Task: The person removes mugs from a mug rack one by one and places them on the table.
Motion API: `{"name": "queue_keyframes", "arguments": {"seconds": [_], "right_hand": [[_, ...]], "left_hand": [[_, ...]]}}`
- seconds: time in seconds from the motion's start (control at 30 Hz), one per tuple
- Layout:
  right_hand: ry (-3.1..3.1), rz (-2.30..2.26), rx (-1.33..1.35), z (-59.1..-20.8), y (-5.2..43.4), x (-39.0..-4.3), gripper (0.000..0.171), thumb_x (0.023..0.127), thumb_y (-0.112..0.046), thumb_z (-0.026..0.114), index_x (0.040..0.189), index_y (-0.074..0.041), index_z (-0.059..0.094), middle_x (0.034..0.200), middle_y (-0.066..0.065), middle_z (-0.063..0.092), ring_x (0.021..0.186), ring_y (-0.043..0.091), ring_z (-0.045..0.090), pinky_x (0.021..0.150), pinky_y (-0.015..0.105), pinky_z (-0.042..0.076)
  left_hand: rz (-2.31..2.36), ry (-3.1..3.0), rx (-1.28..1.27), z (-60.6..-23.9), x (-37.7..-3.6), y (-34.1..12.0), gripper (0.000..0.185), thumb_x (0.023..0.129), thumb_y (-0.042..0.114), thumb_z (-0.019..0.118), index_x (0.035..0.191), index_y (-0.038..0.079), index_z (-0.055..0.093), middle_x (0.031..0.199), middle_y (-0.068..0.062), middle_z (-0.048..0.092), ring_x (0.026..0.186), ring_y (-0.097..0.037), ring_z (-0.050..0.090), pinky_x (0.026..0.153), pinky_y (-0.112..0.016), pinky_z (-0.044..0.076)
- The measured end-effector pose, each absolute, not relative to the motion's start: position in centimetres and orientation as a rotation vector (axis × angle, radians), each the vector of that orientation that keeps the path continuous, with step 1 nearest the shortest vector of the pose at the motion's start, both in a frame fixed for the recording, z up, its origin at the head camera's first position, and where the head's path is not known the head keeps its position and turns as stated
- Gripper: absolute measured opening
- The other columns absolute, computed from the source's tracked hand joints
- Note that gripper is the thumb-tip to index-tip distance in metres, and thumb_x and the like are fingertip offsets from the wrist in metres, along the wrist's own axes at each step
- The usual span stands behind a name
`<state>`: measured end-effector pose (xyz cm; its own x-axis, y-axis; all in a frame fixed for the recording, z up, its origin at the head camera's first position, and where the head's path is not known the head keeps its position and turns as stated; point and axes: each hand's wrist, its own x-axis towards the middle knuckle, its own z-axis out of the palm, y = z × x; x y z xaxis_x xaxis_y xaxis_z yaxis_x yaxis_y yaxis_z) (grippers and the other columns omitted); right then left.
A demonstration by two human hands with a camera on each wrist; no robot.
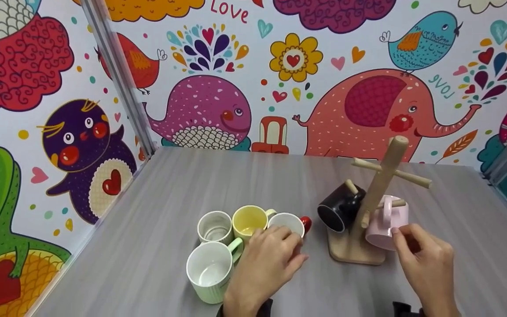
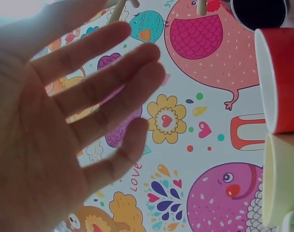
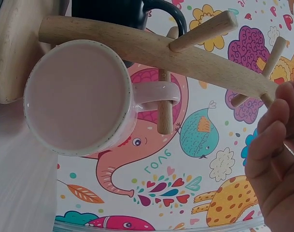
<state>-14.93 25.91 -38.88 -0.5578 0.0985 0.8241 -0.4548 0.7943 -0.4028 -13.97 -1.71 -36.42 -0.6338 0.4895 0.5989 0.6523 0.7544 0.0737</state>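
Pink speckled ceramic mug [image 1: 385,224] hangs by its handle on a low peg of the wooden mug tree [image 1: 370,207], on the tree's right side, its mouth turned toward you. Your right hand [image 1: 425,259] sits just beside it, fingers [image 1: 396,233] loosely bent with the tips at or very near the mug's rim; whether they actually touch, you cannot tell from these views. From the right wrist, that hand holds nothing and the mug hangs free on its peg.

Your left hand [image 1: 266,264] is spread, fingers [image 2: 103,82] straight and relaxed, gripping nothing, hovering over the red mug with the white inside [image 1: 295,224]. That mug stands in a tight cluster on the grey wood-grain worktop [image 1: 148,246], next to a pale yellow mug [image 1: 249,222], with a white ribbed mug [image 1: 214,226] to the left and a pale green ribbed mug [image 1: 211,270] nearest you.

On the tree's left side a black mug [image 1: 339,207] hangs on another peg. Cartoon-animal wallpaper [image 1: 209,110] lines the walls behind the worktop.
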Motion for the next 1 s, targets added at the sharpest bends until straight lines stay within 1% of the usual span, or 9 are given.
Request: {"name": "queue_keyframes", "arguments": {"seconds": [0.17, 0.33, 0.43, 0.67, 0.83, 1.0], "right_hand": [[-2.035, 0.786, 0.229, -38.8, 25.9, -15.0, 0.017, 0.071, 0.007, 0.067, 0.063, -0.005, 0.06, 0.051, -0.004, 0.05, 0.046, -0.001, 0.04, 0.045, 0.013, 0.032], [-2.098, 0.779, 0.016, -38.9, 26.4, -15.3, 0.014, 0.074, 0.004, 0.067, 0.063, -0.003, 0.062, 0.049, -0.002, 0.049, 0.044, -0.002, 0.039, 0.045, 0.013, 0.031], [-2.143, 0.767, -0.076, -39.0, 26.7, -15.7, 0.012, 0.076, 0.0, 0.066, 0.065, -0.002, 0.063, 0.05, 0.001, 0.052, 0.045, -0.003, 0.039, 0.045, 0.014, 0.03], [-2.21, 0.776, -0.142, -39.0, 27.0, -16.9, 0.009, 0.078, -0.007, 0.065, 0.07, -0.003, 0.065, 0.061, 0.005, 0.06, 0.05, -0.001, 0.043, 0.049, 0.015, 0.032], [-2.259, 0.814, -0.16, -38.9, 27.0, -17.5, 0.01, 0.079, -0.011, 0.067, 0.074, -0.002, 0.066, 0.067, 0.007, 0.062, 0.047, -0.002, 0.044, 0.046, 0.016, 0.032], [-2.312, 0.842, -0.174, -38.8, 27.1, -18.0, 0.012, 0.079, -0.012, 0.067, 0.08, 0.0, 0.068, 0.058, 0.005, 0.061, 0.043, -0.004, 0.044, 0.044, 0.017, 0.032]], "left_hand": [[-0.391, -2.38, -0.863, -36.4, -13.9, -1.5, 0.017, 0.076, 0.034, 0.069, 0.081, 0.019, 0.064, 0.077, 0.009, 0.054, 0.077, -0.009, 0.054, 0.065, -0.029, 0.041], [-0.403, -2.368, -0.884, -36.2, -13.9, -1.1, 0.018, 0.077, 0.034, 0.069, 0.083, 0.018, 0.065, 0.078, 0.009, 0.055, 0.079, -0.009, 0.054, 0.068, -0.029, 0.041], [-0.395, -2.359, -0.886, -36.3, -13.9, -1.0, 0.018, 0.077, 0.035, 0.069, 0.083, 0.018, 0.065, 0.078, 0.009, 0.054, 0.079, -0.009, 0.054, 0.068, -0.028, 0.041], [-0.379, -2.348, -0.898, -36.2, -13.7, -1.0, 0.019, 0.076, 0.035, 0.07, 0.083, 0.019, 0.065, 0.078, 0.009, 0.054, 0.078, -0.008, 0.054, 0.067, -0.028, 0.041], [-0.374, -2.342, -0.907, -36.1, -13.6, -1.0, 0.019, 0.076, 0.035, 0.069, 0.083, 0.018, 0.064, 0.078, 0.009, 0.054, 0.078, -0.008, 0.053, 0.067, -0.027, 0.041], [-0.379, -2.327, -0.91, -36.0, -13.6, -0.9, 0.019, 0.077, 0.035, 0.069, 0.082, 0.018, 0.064, 0.078, 0.009, 0.053, 0.078, -0.008, 0.054, 0.067, -0.027, 0.041]]}}
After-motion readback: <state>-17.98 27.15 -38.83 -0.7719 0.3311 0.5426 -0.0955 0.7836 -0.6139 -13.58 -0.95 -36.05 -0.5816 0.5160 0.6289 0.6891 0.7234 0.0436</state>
